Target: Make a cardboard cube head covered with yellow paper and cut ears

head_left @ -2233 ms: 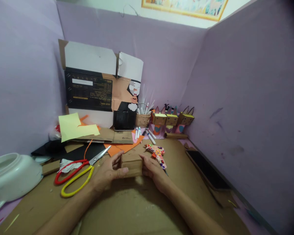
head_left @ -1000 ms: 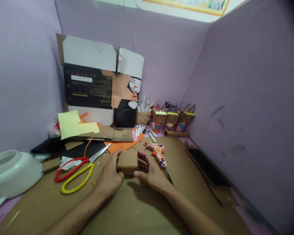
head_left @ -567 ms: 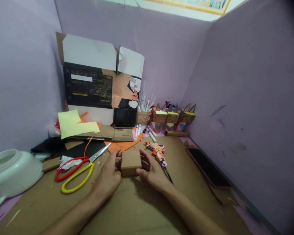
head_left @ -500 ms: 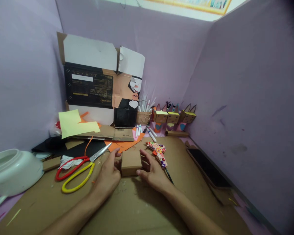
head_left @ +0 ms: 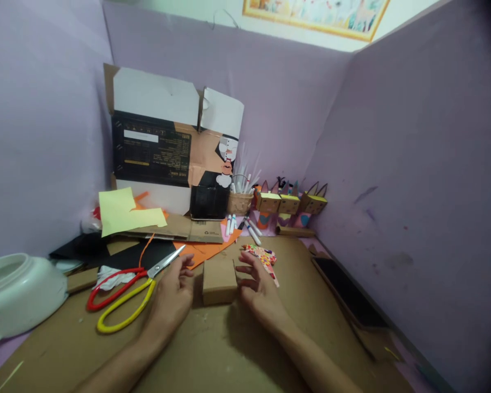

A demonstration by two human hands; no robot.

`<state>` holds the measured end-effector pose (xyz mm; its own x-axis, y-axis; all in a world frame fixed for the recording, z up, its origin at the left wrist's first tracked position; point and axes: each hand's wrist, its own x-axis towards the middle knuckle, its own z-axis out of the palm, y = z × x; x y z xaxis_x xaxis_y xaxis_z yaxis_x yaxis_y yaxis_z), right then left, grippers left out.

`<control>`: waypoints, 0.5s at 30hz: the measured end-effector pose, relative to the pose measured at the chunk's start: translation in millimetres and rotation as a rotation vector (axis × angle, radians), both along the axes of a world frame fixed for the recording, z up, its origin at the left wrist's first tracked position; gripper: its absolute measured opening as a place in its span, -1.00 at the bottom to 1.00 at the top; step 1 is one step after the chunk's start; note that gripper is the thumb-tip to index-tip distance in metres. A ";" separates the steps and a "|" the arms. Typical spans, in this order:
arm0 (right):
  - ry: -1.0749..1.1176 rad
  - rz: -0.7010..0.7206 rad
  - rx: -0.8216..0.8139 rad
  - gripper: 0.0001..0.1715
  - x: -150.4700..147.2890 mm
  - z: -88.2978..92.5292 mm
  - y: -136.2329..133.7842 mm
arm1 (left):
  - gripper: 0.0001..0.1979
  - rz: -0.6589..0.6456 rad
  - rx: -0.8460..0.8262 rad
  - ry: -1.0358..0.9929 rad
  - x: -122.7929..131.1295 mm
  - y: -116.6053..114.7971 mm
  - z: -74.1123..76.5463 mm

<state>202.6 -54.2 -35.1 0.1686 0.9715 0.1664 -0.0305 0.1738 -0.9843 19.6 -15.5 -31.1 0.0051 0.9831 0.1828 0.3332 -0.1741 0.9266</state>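
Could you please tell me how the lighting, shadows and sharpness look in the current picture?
In the head view, a soft-edged shadow lies on the flat brown cardboard sheet near the right hand; in the head view, fine print on the unfolded black, white and tan cardboard box is too blurred to read; in the head view, the upper-right corner darkens to black.
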 end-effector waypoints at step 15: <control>0.168 -0.699 0.087 -0.54 61.4 15.7 12.4 | -0.69 0.024 -0.066 -0.122 -13.0 6.9 -10.8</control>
